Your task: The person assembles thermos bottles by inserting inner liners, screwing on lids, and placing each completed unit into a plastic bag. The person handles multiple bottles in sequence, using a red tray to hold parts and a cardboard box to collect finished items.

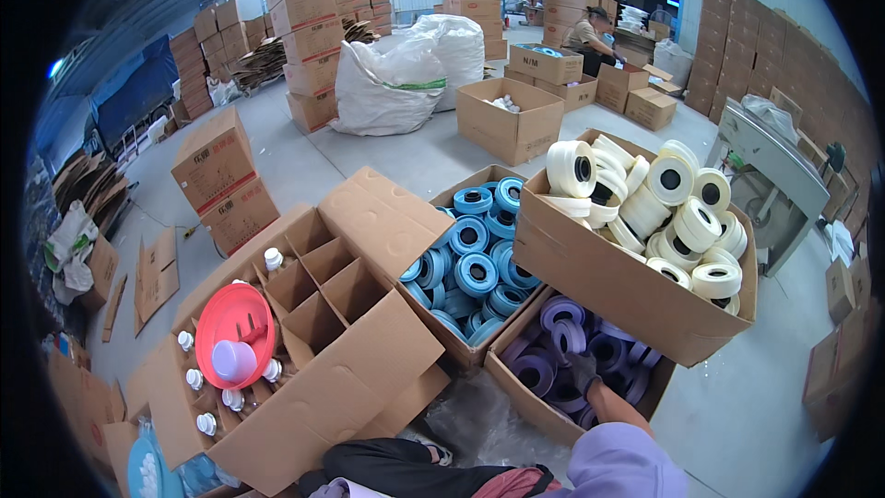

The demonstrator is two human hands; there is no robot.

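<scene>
My right hand (584,372), in a grey glove, reaches down into a cardboard box (512,385) of purple ring-shaped lids. Its fingers are partly hidden and seem closed on the edge of one tilted purple lid (569,337). More purple lids (533,372) lie loosely around it. Behind that box stands another full of blue lids (477,272) with dark centres. A carton (636,309) heaped with cream-coloured lids (670,179) rests higher, overlapping the purple box's far side. My left hand is out of sight; only a bit of purple sleeve shows at the lower edge.
On my left, a divided carton (341,397) holds several white-capped bottles. A red round tray (241,314) with a lilac cup (233,361) lies over them. Farther off are white sacks (387,88), stacked cartons (309,37), a grey metal table (770,152) and a co-worker (590,40) beside open boxes.
</scene>
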